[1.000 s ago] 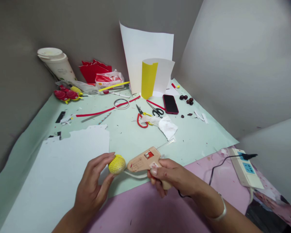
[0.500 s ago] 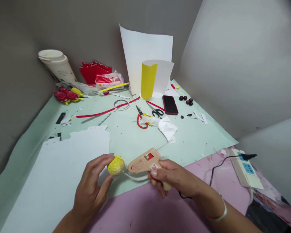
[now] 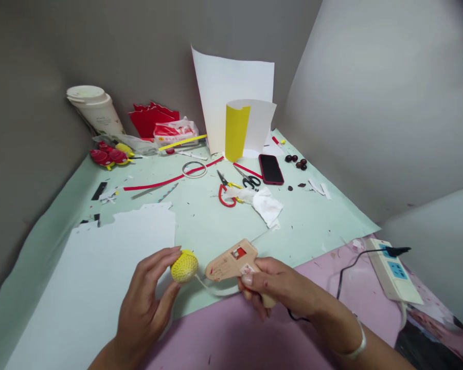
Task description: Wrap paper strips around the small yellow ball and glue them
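Observation:
Between the fingertips and thumb of my left hand (image 3: 148, 293) is a yellow, textured ball (image 3: 184, 266) with a paler underside. A white cord or strip (image 3: 219, 292) runs from the ball toward my right hand (image 3: 270, 288). That hand is wrapped round the handle of a beige hot glue gun (image 3: 226, 264). The gun's tapered end points left at the ball, with a small gap between them. Part of the handle is hidden by my fingers. Under my left hand lies a large white sheet (image 3: 96, 277) with a ragged top edge.
Two pairs of scissors (image 3: 227, 195), a crumpled white tissue (image 3: 268, 206), a tape roll (image 3: 194, 169) and a phone (image 3: 271, 169) lie beyond my hands. Curved paper sheets (image 3: 237, 133) stand at the back. A black cable (image 3: 341, 275) reaches the power strip (image 3: 395, 270) at right.
The view has tilted up slightly, so everything sits a little lower in the picture. Both hands keep their hold, and the ball and glue gun are almost where they were.

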`<state>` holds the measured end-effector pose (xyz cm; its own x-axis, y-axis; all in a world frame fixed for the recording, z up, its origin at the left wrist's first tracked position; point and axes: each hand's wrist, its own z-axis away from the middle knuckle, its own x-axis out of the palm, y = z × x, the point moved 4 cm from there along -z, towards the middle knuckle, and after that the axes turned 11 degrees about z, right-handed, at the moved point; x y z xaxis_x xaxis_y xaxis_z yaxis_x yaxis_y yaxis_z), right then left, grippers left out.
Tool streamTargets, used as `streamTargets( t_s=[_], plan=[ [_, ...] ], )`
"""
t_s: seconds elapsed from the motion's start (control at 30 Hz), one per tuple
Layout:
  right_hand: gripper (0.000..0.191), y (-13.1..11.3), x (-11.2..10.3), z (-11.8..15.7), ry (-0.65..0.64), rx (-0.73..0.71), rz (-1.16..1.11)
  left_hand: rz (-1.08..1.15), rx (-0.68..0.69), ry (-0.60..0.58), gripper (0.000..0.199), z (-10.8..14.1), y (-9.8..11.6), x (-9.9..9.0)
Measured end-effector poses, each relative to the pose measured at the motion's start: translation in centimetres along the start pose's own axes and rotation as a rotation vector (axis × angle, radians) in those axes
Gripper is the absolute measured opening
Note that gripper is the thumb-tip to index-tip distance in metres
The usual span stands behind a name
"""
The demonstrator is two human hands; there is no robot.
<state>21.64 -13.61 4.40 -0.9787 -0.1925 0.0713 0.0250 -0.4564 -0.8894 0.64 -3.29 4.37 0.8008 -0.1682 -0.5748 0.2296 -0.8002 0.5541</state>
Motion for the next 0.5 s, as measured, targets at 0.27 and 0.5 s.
streamTargets(
  t_s=[0.27,0.5],
  plan=[
    [0.038,0.06,-0.08,0.21,-0.004,-0.009,0.016,0.0,0.042,-0.001,0.053,0.09,0.01,-0.09],
    [0.037,0.27,-0.13,0.28,-0.009,0.002,0.03,0.011,0.046,0.013,0.05,0.1,-0.11,-0.11]
  ],
)
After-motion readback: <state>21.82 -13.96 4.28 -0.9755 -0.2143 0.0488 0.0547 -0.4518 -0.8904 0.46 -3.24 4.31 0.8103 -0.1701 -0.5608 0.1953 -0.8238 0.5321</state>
